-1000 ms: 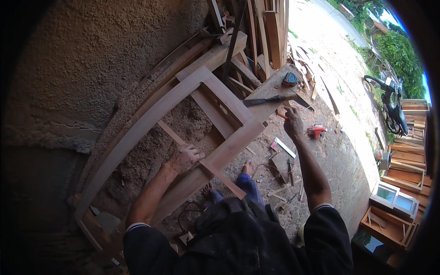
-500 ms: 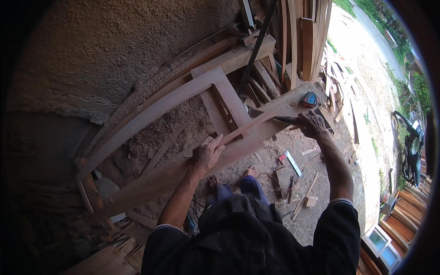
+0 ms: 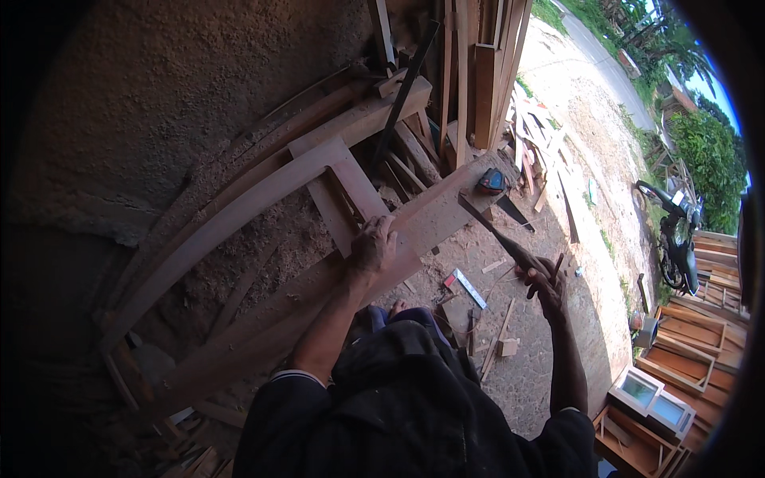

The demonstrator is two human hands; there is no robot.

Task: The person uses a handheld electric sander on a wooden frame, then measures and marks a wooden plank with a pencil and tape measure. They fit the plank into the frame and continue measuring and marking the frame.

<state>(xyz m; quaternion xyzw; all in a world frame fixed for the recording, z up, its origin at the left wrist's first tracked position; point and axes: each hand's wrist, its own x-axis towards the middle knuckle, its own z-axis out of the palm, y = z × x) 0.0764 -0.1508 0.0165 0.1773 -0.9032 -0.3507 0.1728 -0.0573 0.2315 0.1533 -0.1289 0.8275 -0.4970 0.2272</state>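
Observation:
A curved wooden frame lies across a wide wooden plank. My left hand sits where the frame's crosspiece meets the plank, its fingers curled over the wood. Off to the right, over the floor, my right hand grips a long, dark, tapered hand tool. The tool points up and left toward the plank's far end; its exact kind is unclear. A thin short stick pokes up from the same hand's fingers.
A tape measure sits on the plank's far end, near a dark blade. On the floor lie a try square, a small wood block and offcuts. Tall boards stand at the back; a motorcycle is outside, right.
My right hand has pulled back from the plank toward me, bringing the tool off the wood. My left hand has shifted onto the crosspiece joint. The whole view has swung right.

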